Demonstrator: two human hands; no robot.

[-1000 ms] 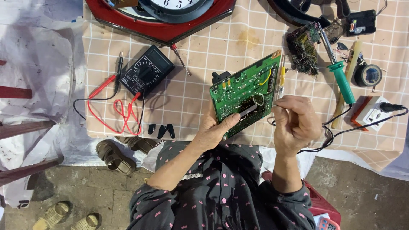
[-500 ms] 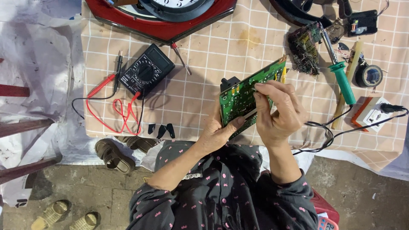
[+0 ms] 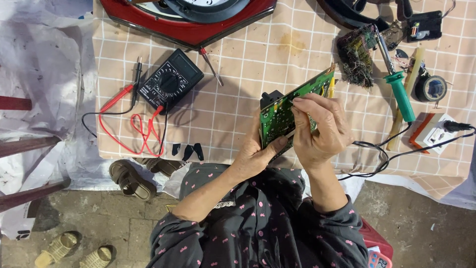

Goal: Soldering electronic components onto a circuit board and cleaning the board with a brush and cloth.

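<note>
Head view. A rectangular green printed circuit board point(image 3: 285, 111) was held tilted above the beige checked tablecloth point(image 3: 238, 124), raised off the table between both hands. The left hand point(image 3: 255, 156) was closed on the board's lower edge, thumb pressed against the green face. The right hand point(image 3: 320, 131) was curled over the board's right half, fingertips bearing on its surface and upper part — a closed hold on the board, though whether anything small was pinched between the fingers cannot be told. A black block-shaped component point(image 3: 270, 97) projected from the board's upper left corner.

To the left lay a black analogue multimeter point(image 3: 169, 82) with red and black test leads point(image 3: 131, 126) trailing towards the table edge. To the right lay a green-handled soldering iron point(image 3: 396, 89), its tip beside a dark tangled wad of wire and scrap point(image 3: 357, 52); a black roll of tape point(image 3: 430, 88) and a white-and-orange socket block point(image 3: 436, 133) lay further right. A red-framed wall clock point(image 3: 193, 25) lay at the top.

Handling, as judged: the board appeared light and stiff but fragile — soldered joints and upright parts could snap or bend under pressure. It was best taken by its bare edges and corners, not by the components, with the heavier black block supported.
</note>
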